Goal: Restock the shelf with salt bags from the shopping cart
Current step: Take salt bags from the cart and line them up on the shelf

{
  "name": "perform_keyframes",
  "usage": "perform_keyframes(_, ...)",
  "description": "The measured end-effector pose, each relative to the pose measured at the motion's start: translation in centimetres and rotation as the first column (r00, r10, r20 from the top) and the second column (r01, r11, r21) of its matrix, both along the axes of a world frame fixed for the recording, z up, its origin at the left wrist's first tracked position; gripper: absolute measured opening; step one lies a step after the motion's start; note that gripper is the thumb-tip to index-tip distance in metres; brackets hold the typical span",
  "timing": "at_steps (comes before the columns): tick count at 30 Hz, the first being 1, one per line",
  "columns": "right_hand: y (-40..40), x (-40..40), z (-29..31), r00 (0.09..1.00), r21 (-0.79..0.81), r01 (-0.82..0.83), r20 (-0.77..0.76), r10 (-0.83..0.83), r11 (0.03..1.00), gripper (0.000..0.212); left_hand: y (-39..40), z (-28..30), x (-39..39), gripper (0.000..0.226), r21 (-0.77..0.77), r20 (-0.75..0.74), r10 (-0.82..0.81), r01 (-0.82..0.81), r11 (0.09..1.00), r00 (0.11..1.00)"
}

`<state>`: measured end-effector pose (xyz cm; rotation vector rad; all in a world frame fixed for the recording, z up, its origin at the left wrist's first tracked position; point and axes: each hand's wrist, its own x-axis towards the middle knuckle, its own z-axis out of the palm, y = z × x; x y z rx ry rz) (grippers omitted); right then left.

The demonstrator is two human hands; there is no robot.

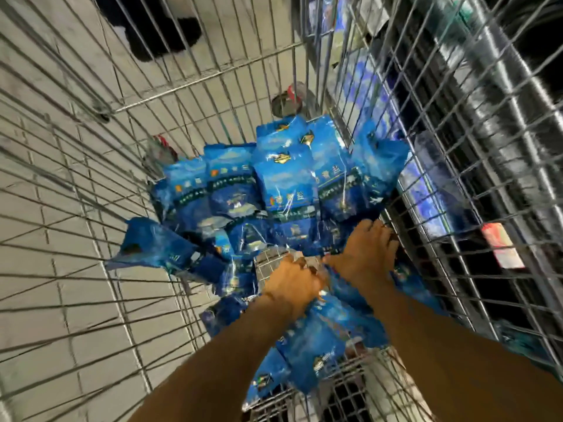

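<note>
Both my hands reach into the shopping cart (213, 86): left hand (292, 284) and right hand (365, 251) curl among blue salt bags (283, 184), though blur hides the exact grip. I judge this the pickup step; next I lift bags toward the shelf (457, 178) just beside the cart.

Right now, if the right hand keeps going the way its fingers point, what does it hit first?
Probably the upright blue salt bags just past the right hand, where they lean on the cart's wire side. The fingertips look almost on them already, though blur leaves the depth unclear.
</note>
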<state>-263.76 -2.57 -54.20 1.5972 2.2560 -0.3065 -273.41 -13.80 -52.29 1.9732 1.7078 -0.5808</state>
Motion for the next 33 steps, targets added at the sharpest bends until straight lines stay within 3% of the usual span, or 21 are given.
perform_keyframes(5,-0.1,0.9,1.4,0.969,-0.102,0.071,-0.231,-0.093,0.992,0.065,-1.5,0.9,-1.3,0.037,-0.077,0.113,0.161,-0.153,0.985,0.98)
perform_keyframes(9,0.6,2.6,3.7,0.884,-0.368,0.086,-0.401,-0.241,0.926,0.069,-3.1,1.6,-1.6,0.034,-0.194,0.124,0.376,-0.349,0.917,0.919)
perform_keyframes(11,1.7,3.3,5.7,0.789,-0.5,0.087,-0.493,-0.366,0.861,0.06,-4.4,2.7,-1.6,0.04,-0.302,0.131,0.549,-0.494,0.815,0.826)
perform_keyframes(13,2.5,3.4,7.9,0.749,-0.528,0.08,-0.528,-0.4,0.846,0.047,-5.9,3.8,-1.8,0.058,-0.405,0.193,0.748,-0.642,0.65,0.635)
perform_keyframes(16,3.3,3.1,11.7,0.641,-0.588,0.151,-0.554,-0.532,0.795,0.035,-7.8,6.2,-1.9,0.083,-0.572,0.417,0.896,-0.722,0.388,0.152)
perform_keyframes(20,3.2,3.1,17.3,0.465,-0.615,0.298,-0.574,-0.674,0.73,0.038,-7.9,11.2,-0.9,0.046,-0.688,0.454,0.801,-0.725,0.037,-0.39)
perform_keyframes(22,2.5,3.2,20.3,0.269,-0.687,0.352,-0.577,-0.771,0.636,0.056,-7.4,14.6,-0.3,0.054,-0.704,0.444,0.732,-0.707,-0.073,-0.517)
perform_keyframes(23,2.0,3.2,21.6,0.185,-0.71,0.372,-0.574,-0.798,0.598,0.055,-7.1,16.2,-0.2,0.057,-0.709,0.444,0.693,-0.696,-0.117,-0.568)
perform_keyframes(27,-0.2,4.4,28.4,-0.093,-0.867,0.316,-0.433,-0.897,0.386,0.011,-6.3,23.9,1.2,0.067,-0.776,0.422,0.547,-0.6,-0.194,-0.723)
perform_keyframes(30,-2.8,6.0,33.8,-0.065,-0.965,0.101,-0.25,-0.966,0.243,0.01,-5.5,30.4,3.1,0.049,-0.857,0.392,0.385,-0.484,-0.176,-0.835)
perform_keyframes(33,-6.0,8.9,38.1,-0.002,-0.966,-0.031,-0.256,-0.967,0.256,0.006,-5.2,36.1,5.5,0.027,-0.891,0.399,0.298,-0.443,-0.095,-0.867)
